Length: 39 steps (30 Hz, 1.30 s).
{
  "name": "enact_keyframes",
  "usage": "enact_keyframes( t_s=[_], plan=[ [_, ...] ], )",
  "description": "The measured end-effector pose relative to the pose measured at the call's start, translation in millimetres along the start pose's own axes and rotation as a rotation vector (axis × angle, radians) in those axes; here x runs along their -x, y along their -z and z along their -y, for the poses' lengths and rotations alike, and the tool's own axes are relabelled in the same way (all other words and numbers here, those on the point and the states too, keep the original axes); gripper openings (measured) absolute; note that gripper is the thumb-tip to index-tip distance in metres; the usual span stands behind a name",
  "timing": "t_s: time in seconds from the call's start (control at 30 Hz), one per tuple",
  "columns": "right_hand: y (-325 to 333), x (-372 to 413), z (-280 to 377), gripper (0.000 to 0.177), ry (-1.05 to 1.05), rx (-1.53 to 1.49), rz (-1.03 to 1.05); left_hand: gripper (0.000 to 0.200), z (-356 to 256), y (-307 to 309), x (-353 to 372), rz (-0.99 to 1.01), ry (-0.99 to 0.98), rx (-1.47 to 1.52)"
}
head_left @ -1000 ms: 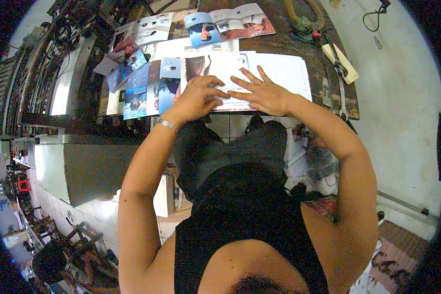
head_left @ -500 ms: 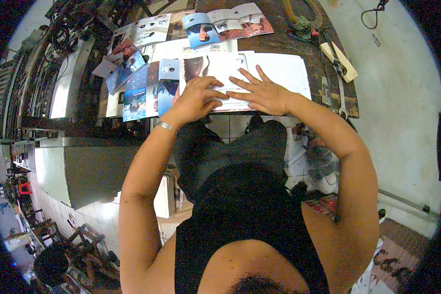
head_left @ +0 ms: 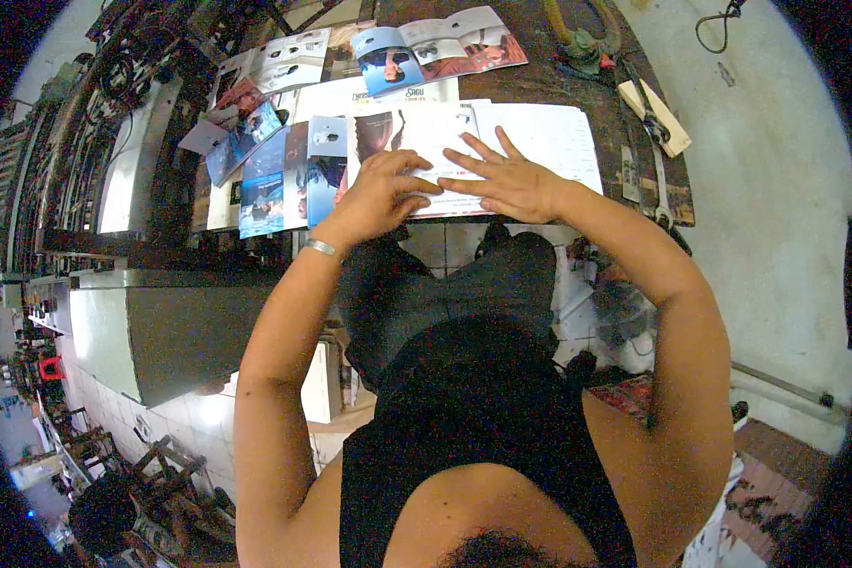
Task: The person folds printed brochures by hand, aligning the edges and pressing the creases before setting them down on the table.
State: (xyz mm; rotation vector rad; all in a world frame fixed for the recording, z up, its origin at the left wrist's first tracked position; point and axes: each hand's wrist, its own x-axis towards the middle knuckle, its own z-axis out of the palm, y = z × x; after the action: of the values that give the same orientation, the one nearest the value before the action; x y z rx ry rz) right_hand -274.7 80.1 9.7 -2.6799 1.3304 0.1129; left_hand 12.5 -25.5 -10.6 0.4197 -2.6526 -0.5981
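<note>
An open booklet (head_left: pixel 530 134) with white pages lies near the front edge of the dark table, a brown picture on its left page. Across its middle rests my right hand (head_left: pixel 509 182), palm down with the fingers spread. My left hand (head_left: pixel 385 194) touches the left page, its fingers bent and somewhat apart, the tips close to those of my right hand. Nothing shows in either hand. Under and left of the booklet are printed sheets (head_left: pixel 261 189) with blue pictures. Another open leaflet (head_left: pixel 435 49) lies behind.
Wrenches (head_left: pixel 661 170) and a pale wooden block (head_left: pixel 653 115) lie at the table's right side. A yellowish hose (head_left: pixel 560 24) is at the back. Dark machinery and a grey-green cabinet (head_left: pixel 180 331) stand left. Another person (head_left: pixel 104 511) is at the lower left.
Both hands stay almost where they were on the booklet. The left forearm has shifted very slightly to the right, and the view has moved a little.
</note>
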Motion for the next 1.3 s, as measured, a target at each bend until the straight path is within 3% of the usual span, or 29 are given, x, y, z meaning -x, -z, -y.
enact_keyframes(
  t_s=[0.5, 0.6, 0.73, 0.83, 0.97, 1.3],
  plan=[
    [-2, 0, 1, 0.077, 0.003, 0.032, -0.034, 0.029, -6, 6, -3, 0.080, 0.051, -0.029],
    [4, 4, 14, 0.085, -0.102, 0.081, -0.032, 0.036, -19, 14, -10, 0.169, 0.086, -0.144],
    [-12, 12, 40, 0.095, -0.479, 0.024, -0.256, 0.048, -32, 20, -16, 0.212, 0.072, -0.263],
    [-16, 9, 69, 0.095, -0.753, -0.054, -0.276, 0.055, -38, 19, -22, 0.247, 0.059, -0.324],
    [-41, 1, 78, 0.097, -0.870, -0.101, -0.503, 0.057, -29, 13, -24, 0.261, -0.003, -0.412],
    [-27, -16, 51, 0.090, -0.910, -0.039, -0.431, 0.059, -29, 15, -31, 0.397, -0.016, -0.470]
  ],
)
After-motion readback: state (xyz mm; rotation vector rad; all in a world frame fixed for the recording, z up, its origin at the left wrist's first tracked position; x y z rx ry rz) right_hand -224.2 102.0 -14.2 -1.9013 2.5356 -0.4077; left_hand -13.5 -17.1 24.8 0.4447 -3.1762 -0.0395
